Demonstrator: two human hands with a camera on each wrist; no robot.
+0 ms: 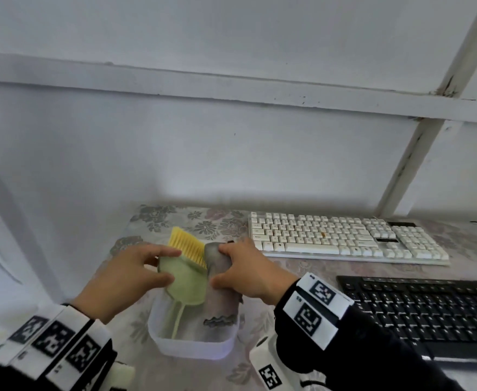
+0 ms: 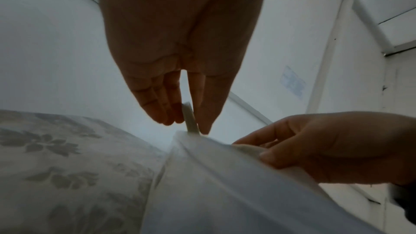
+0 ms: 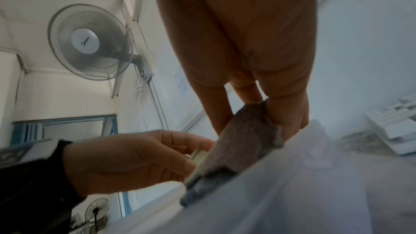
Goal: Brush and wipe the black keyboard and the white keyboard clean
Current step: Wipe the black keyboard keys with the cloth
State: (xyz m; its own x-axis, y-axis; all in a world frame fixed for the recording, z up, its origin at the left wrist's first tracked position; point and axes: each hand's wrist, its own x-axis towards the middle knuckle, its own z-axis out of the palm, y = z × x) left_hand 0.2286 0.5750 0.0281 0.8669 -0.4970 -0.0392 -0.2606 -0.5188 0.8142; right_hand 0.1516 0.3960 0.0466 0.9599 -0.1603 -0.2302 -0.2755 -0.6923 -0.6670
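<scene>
Both hands are over the translucent plastic tub [image 1: 192,345] at the near left of the bench [image 1: 310,268]: the left hand [image 1: 124,277] pinches the pale green brush [image 1: 186,283] between thumb and fingers, yellow bristles [image 1: 187,245] pointing up and away, its thin handle down inside the tub. Right hand [image 1: 248,270] grips the grey cloth [image 1: 217,259], which stands in the tub beside the brush. Off to the right, the white keyboard [image 1: 344,238] lies by the wall and the black keyboard [image 1: 429,314] nearer.
</scene>
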